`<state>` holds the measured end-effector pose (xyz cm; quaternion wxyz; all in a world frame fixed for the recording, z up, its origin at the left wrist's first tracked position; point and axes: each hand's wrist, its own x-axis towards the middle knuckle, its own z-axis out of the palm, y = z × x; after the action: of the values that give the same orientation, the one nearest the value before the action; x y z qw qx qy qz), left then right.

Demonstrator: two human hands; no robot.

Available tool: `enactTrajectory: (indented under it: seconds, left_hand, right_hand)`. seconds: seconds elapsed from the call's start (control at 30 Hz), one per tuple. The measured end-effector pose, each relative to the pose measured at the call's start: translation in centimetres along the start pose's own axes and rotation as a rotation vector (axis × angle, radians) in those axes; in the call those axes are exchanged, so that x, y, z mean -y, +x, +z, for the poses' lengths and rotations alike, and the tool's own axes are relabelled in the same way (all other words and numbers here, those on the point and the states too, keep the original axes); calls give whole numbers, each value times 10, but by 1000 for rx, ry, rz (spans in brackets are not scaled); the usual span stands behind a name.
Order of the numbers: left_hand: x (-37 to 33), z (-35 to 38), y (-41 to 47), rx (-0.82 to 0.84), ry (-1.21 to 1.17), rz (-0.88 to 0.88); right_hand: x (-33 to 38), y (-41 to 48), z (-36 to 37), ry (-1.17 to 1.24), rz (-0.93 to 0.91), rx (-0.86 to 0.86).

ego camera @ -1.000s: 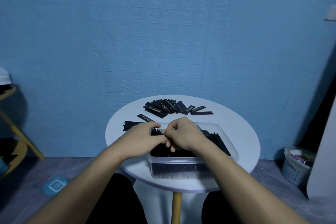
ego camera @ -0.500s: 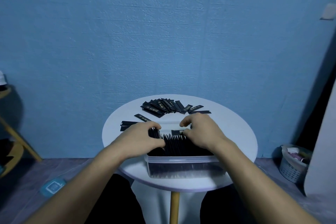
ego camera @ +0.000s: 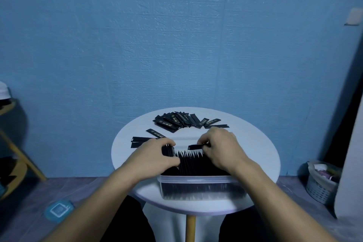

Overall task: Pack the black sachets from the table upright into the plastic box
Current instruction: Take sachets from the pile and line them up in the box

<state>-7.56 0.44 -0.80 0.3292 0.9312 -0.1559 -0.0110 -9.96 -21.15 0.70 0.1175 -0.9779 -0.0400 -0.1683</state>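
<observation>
L hand (ego camera: pixel 153 156) is gripping sachet bundle (ego camera: pixel 169 151) at left end of box (ego camera: pixel 198 180). R hand (ego camera: pixel 222 148) is pinching single sachet (ego camera: pixel 195 146) flat over upright row (ego camera: pixel 193 162). Loose pile (ego camera: pixel 176 123) is lying on table (ego camera: pixel 255 155) behind box.

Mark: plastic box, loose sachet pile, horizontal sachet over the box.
plastic box (ego camera: pixel 196 188): head view, clear front wall.
loose sachet pile (ego camera: pixel 174 122): head view, pile centre.
horizontal sachet (ego camera: pixel 194 146): head view, exposed left end.

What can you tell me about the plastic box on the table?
The plastic box is clear, rectangular, lidless, with a lipped rim. It sits on the near side of the white table, packed with black sachets standing upright. The left hand grips some at its left end; the right hand holds one sachet over it.
</observation>
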Motion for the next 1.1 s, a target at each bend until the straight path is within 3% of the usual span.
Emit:
enactTrajectory:
  seconds: [0.17, 0.33, 0.53, 0.77, 1.1]
  left_hand:
    - [1, 1, 2, -12, 5, 0]
    - [2, 2, 3, -12, -10, 11]
    - [4, -1, 4, 19, -36, 40]
    - [4, -3, 4, 34, -100, 33]
    - [-3, -11, -2, 77, -58, 11]
  right_hand:
    - [18, -2, -6, 190, -7, -23]
    - [34, 1, -2, 416, 209, 44]
    - [47, 2, 10, 539, 326, 150]
    - [43, 3, 10, 805, 274, 256]
    - [33, -4, 5, 672, 106, 351]
